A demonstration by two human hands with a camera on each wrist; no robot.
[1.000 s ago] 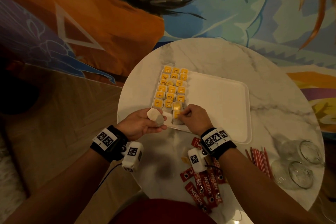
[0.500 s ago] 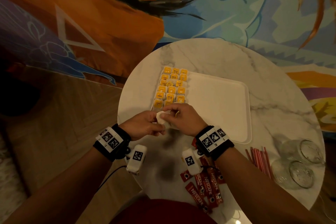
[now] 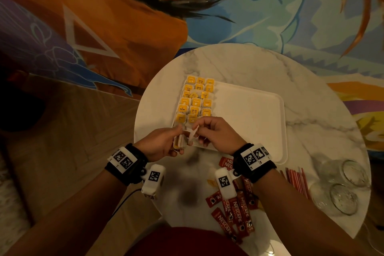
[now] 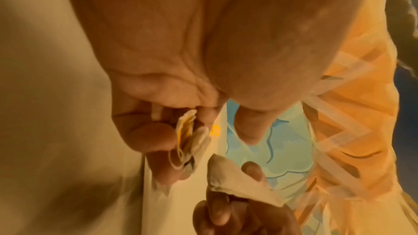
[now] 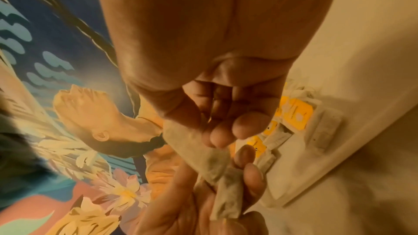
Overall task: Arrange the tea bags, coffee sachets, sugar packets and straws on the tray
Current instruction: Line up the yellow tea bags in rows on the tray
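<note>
1. Your left hand (image 3: 161, 143) keeps its grip curled round a small bunch of tea bags (image 3: 180, 143), yellow tags showing between the fingers (image 4: 149, 137) in the left wrist view.
2. Your right hand (image 3: 216, 134) has its grip pinched on a single tea bag (image 3: 192, 134), thumb against fingertips (image 5: 217, 138); this bag hangs just beside the bunch, and you cannot tell whether the two touch.
3. Both hands meet over the near left corner of the white tray (image 3: 249, 114), above its near rim.
4. Nearest you on the marble surface (image 3: 311, 89), red coffee sachets (image 3: 234, 212) lie scattered under your right wrist and toward the near edge.
5. Red straws (image 3: 295, 181) lie in a loose bundle right of the sachets, just beyond the tray's near right corner.
6. Two clear glasses (image 3: 340, 197) stand near the surface's right edge, right of the straws.
7. Farther out, yellow-tagged tea bags (image 3: 195, 100) sit in three columns along the left side of the tray, running from near your fingers to its far left corner.
8. A painted mural (image 3: 270, 6) in orange and blue fills the wall behind the surface.
</note>
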